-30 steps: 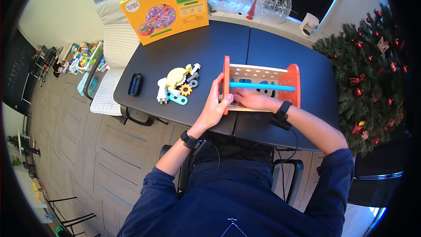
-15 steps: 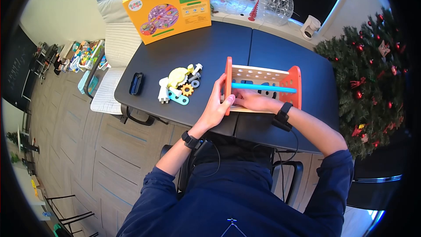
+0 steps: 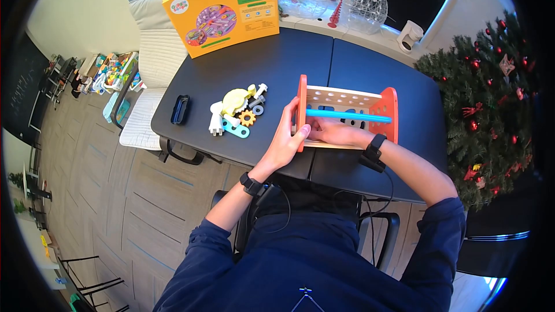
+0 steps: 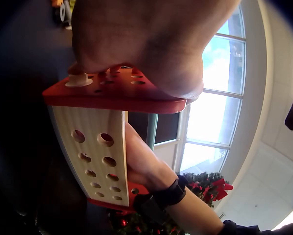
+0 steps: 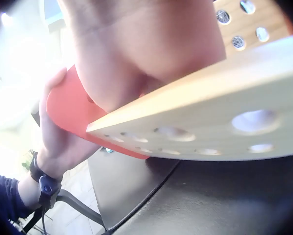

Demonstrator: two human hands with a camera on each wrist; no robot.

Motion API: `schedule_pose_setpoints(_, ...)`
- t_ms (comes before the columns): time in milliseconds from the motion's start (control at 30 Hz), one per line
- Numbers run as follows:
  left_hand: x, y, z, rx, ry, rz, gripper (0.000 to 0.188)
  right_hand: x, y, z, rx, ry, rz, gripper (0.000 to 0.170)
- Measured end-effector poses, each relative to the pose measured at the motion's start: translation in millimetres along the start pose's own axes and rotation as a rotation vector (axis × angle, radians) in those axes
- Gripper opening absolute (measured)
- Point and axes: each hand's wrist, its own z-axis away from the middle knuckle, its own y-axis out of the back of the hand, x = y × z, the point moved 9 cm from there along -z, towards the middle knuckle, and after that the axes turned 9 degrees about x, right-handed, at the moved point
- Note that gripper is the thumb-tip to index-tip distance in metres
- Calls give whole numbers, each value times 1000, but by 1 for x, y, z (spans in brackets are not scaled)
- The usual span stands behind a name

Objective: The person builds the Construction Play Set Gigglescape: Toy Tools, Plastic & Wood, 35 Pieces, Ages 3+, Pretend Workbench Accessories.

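A toy toolbox with red end panels (image 3: 388, 117), pale wooden sides full of holes (image 4: 96, 166) and a blue rod handle (image 3: 347, 115) stands on the dark table. My left hand (image 3: 284, 138) holds its left end panel, thumb at the near edge and fingers along the outer face. A pale round piece (image 4: 79, 81) sits on that outer face, close to the left fingers in the left wrist view. My right hand (image 3: 335, 133) reaches inside the toolbox beneath the handle, against the left panel's inner face. Its fingertips are hidden, so I cannot tell what they hold.
Left of the toolbox lies a pile of toy parts: a yellow piece (image 3: 235, 103), an orange gear (image 3: 247, 118), a teal strip (image 3: 237, 130) and bolts. A dark case (image 3: 180, 110) lies farther left. A yellow box (image 3: 222, 14) stands behind; a decorated tree (image 3: 485, 98) is at right.
The head view has shifted slightly. Both hands keep their places at the toolbox's left end, with little visible movement.
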Motion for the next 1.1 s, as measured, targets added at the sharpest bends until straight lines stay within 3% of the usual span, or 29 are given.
schedule_pose_setpoints(133,-2,0,0,3,0,-9,83,5,3,-2,-41,-56,141,35)
schedule_pose_setpoints(233,-1,0,0,-2,0,1,83,-6,4,1,63,41,15,32)
schedule_pose_setpoints(433,-1,0,-1,4,-23,1,82,19,0,-8,-22,-78,93,33)
schedule_pose_setpoints(600,-1,0,-1,6,-26,4,82,14,-4,-11,25,81,69,34)
schedule_pose_setpoints(733,0,1,0,10,-35,-9,82,4,0,-6,20,-1,82,33)
schedule_pose_setpoints(1100,-2,1,-1,6,-39,-6,82,8,-1,-9,13,27,108,33)
